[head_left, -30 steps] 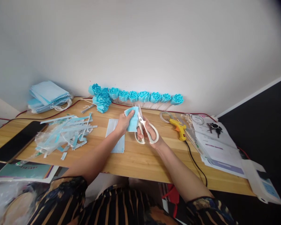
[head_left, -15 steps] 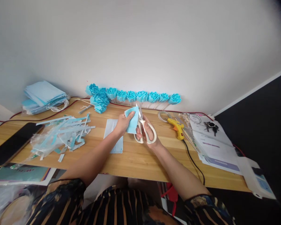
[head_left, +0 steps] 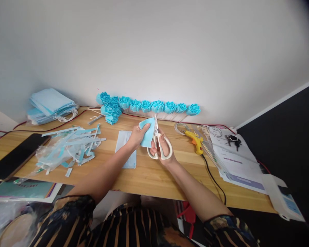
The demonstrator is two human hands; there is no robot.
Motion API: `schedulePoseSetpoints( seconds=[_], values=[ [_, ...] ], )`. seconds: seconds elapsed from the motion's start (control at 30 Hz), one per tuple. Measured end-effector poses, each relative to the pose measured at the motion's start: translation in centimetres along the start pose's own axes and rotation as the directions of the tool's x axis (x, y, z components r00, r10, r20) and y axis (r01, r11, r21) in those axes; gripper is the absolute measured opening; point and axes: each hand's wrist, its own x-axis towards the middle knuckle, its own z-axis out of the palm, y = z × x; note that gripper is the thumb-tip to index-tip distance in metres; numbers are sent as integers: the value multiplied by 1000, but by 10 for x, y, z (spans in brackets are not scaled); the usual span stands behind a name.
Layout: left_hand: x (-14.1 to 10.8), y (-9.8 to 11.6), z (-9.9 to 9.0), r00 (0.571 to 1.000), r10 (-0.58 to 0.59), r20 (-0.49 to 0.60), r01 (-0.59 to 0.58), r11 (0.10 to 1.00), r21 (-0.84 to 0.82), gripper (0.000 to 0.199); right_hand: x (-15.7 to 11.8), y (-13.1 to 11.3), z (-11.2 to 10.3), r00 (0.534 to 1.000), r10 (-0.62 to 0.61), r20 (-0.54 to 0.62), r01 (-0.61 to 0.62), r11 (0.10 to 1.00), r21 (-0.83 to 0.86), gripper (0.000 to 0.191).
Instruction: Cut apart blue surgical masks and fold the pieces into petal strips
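Note:
My left hand [head_left: 136, 136] pinches a small blue piece of mask fabric [head_left: 147, 132] above the wooden desk [head_left: 154, 171]. Its right edge meets the blades of white-handled scissors [head_left: 158, 144], which my right hand [head_left: 162, 147] grips through the loops. The blades point up and look nearly together. A flat pale blue mask piece [head_left: 125, 149] lies on the desk just under my left hand.
A row of blue fabric roses [head_left: 149, 105] lines the wall. Cut blue strips [head_left: 69, 144] lie left, with a stack of masks [head_left: 51, 106] behind. A yellow glue gun [head_left: 195, 140] with a black cord, papers [head_left: 234, 157] and keys [head_left: 231, 139] sit right. A dark tablet [head_left: 15, 154] lies far left.
The scissor handles have squeezed closer and the blades have come together along the blue piece's right edge. Both hands stay in about the same place.

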Motion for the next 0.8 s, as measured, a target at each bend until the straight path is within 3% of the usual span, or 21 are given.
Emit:
schedulePoseSetpoints(
  seconds=[0.57, 0.8],
  values=[
    [-2, 6, 2, 1000, 8, -12, -8, 998, -60, 54, 0, 0, 2, 1000, -7, -12, 6, 998, -56, 59],
    [-4, 8, 0, 1000, 18, 5, -18, 999, -50, 50, 0, 1, 0, 998, 7, 55, -4, 999, -49, 61]
  ],
)
